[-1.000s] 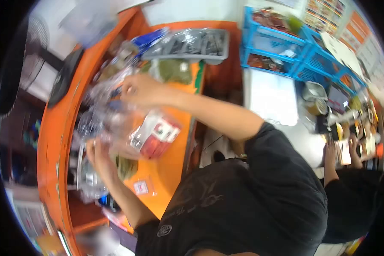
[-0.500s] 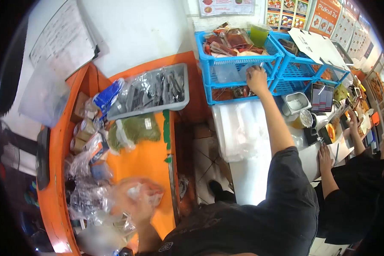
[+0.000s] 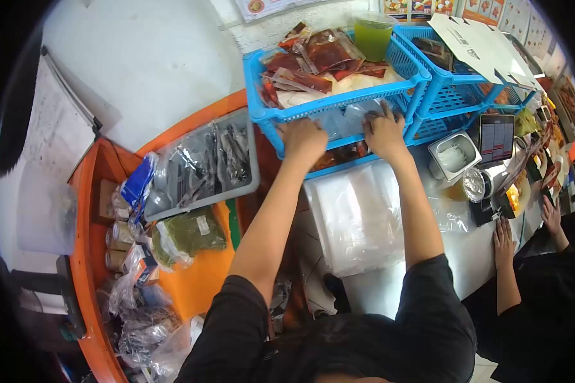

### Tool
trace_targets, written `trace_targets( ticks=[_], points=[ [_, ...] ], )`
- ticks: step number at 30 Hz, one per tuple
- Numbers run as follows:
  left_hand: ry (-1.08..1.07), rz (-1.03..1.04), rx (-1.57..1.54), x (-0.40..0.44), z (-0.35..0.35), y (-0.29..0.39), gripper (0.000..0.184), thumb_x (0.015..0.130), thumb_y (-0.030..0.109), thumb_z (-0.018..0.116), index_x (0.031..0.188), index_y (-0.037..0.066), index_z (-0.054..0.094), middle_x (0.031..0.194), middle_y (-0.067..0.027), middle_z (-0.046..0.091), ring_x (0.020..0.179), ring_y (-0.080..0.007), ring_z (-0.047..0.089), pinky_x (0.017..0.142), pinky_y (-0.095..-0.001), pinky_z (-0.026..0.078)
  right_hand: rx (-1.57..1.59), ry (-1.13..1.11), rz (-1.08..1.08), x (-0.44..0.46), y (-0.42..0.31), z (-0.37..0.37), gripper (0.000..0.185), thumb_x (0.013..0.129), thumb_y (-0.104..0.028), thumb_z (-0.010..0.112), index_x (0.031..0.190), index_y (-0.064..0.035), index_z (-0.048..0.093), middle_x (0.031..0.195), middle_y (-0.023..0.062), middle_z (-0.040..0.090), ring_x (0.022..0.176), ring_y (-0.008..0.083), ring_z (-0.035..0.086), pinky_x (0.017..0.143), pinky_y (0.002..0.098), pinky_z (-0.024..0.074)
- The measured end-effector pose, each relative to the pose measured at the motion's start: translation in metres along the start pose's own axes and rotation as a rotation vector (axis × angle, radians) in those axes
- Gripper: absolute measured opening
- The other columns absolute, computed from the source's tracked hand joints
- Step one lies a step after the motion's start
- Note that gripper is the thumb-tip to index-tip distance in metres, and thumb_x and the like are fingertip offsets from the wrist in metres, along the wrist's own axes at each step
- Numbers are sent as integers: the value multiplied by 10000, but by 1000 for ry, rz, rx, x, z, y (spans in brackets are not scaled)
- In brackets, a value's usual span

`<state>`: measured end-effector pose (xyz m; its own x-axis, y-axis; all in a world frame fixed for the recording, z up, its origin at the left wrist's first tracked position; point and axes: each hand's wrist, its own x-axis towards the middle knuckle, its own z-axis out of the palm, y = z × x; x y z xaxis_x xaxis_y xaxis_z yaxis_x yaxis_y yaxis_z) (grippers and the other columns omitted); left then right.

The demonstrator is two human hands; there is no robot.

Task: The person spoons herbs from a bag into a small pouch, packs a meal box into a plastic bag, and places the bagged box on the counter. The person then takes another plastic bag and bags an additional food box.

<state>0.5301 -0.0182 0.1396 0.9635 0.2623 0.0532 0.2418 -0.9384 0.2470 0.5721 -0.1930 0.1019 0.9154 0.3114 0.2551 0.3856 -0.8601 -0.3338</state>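
Both my hands reach into the middle level of the blue stacked basket (image 3: pixel 338 102). My left hand (image 3: pixel 304 142) is at the left of that level, its fingertips hidden behind the rim. My right hand (image 3: pixel 385 131) is at its right side, fingers bent down against clear plastic (image 3: pixel 358 116). What either hand grips, if anything, cannot be made out. The top level holds red sauce packets (image 3: pixel 329 51) and a lidded cup of green liquid (image 3: pixel 372 39). Below the basket lies a stack of clear plastic bags (image 3: pixel 358 217).
On the left, a grey tray (image 3: pixel 252 166) of black wrapped cutlery and a green bag (image 3: pixel 191 235) lie by the orange counter (image 3: pixel 201 281). At right are a metal container (image 3: pixel 455 153), a tablet (image 3: pixel 496 139) and a co-worker's hands (image 3: pixel 504 242).
My left hand has left the orange counter and the red-and-clear bag and come to the basket. My right hand stays at the basket's middle level. The view has shifted right.
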Motion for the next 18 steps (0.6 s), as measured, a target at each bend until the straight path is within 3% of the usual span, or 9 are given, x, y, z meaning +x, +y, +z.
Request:
trace_targets(
  ticks=[3,4,7,9,11,17,18],
  points=[
    [-12,-42,13,18,24,-12,495,860,311,420,1163,-62,535,1334,-277,392,1306,-464,206,977,-693,-110,269,318,-130,-8,16,6,305,843,-122,492,1090,27,590,1145,184,559,1277,366,345,1026,484,257],
    [-10,-59,41,9,12,-4,458,842,254,462,1148,-79,536,1303,-278,424,1297,-436,249,1048,-625,-3,333,364,-138,-14,13,0,306,841,-101,493,1106,23,580,1159,188,550,1275,369,348,1029,469,261],
    [0,48,-258,-7,-5,2,482,802,195,526,1191,-88,488,1332,-259,396,1299,-401,272,1085,-525,123,467,401,-144,-44,6,-12,326,837,-55,499,1152,12,553,1197,198,527,1270,372,357,1039,440,269],
    [297,283,-458,-26,24,1,545,758,113,586,1244,-79,427,1341,-254,372,1275,-390,312,1063,-438,239,486,299,-128,-70,6,-10,345,839,-48,504,1177,10,536,1217,204,514,1270,370,361,1046,439,266],
    [340,650,-612,-51,19,5,627,737,83,621,1293,-63,369,1351,-253,347,1271,-398,310,1051,-440,253,622,166,-108,-98,-12,-25,344,841,-45,507,1179,16,534,1227,202,510,1266,362,372,1045,422,276],
    [290,596,-697,-99,23,-4,391,741,33,631,1123,-5,557,1161,-173,546,1095,-348,504,936,-407,388,925,20,-176,-139,-56,-54,329,830,-4,507,1154,13,560,1207,191,529,1218,331,441,1012,382,334],
    [360,518,-841,-105,26,-7,232,759,17,624,991,5,622,970,-143,626,914,-334,593,811,-364,467,937,26,-187,-141,-60,-57,327,826,-1,508,1147,14,564,1199,190,534,1208,329,451,1006,378,339]
  ],
)
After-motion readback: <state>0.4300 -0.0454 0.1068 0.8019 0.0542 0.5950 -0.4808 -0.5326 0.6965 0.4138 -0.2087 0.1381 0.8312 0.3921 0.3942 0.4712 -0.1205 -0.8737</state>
